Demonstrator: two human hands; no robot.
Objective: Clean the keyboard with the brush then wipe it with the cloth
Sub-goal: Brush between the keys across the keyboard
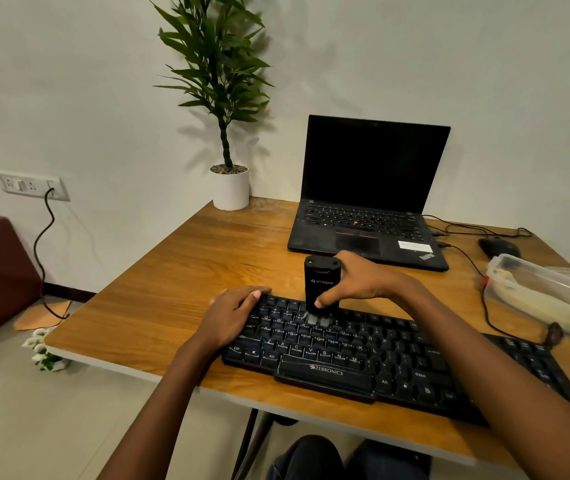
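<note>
Open tabletop (172,271) left of the keyboard (397,362)
Bare wood reaches the plant pot (230,188); the laptop (370,209) stands just behind, while a plastic container (540,292), mouse (498,247) and cables (485,311) crowd the right.

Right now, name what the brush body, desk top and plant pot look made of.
The brush body: likely matte black plastic, by its printed logo. The desk top: wood or laminate, grain shows. The plant pot: smooth white, ceramic or plastic.
</note>
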